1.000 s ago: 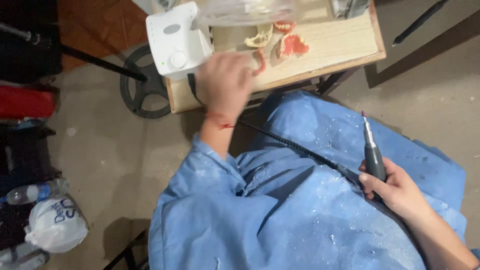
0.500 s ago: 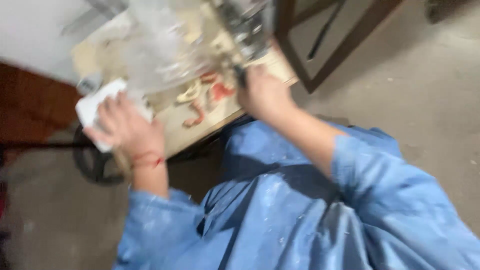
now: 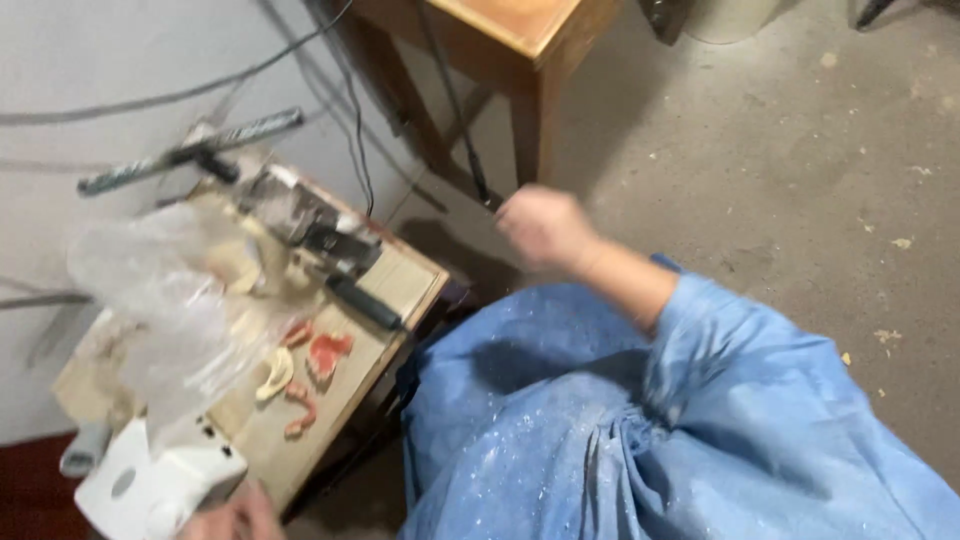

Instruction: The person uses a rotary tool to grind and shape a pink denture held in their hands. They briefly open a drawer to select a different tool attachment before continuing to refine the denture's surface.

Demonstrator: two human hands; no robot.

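Head view has swung hard, so I read it with care. At the bottom left edge my left hand (image 3: 232, 515) is barely in frame, its knuckles touching the white plastic device (image 3: 150, 490) that sits at the near end of the small wooden counter (image 3: 415, 275). Only a sliver of that hand shows, and I cannot tell whether it is gripping the device or just resting against it. My right hand (image 3: 542, 228) is raised over the floor to the right of the counter, above my lap in the blue dust-speckled gown (image 3: 640, 440), curled into a loose fist. It is blurred, and I cannot tell whether anything is inside it.

On the counter, a clear plastic shield (image 3: 165, 310) stands over the left part of the top. Just right of it lie the denture pieces: a pink one (image 3: 328, 352), a pale yellowish arch (image 3: 274, 374) and two smaller reddish bits (image 3: 298, 412) nearer me. A dark-handled tool (image 3: 362, 302) lies at the far right of the top, beside a grey block-shaped unit (image 3: 300, 215).

My judgement is that this is a moment between grips, with neither hand on the dental work. The next move calls for bringing the right hand in low over the counter edge and steadying the view first.
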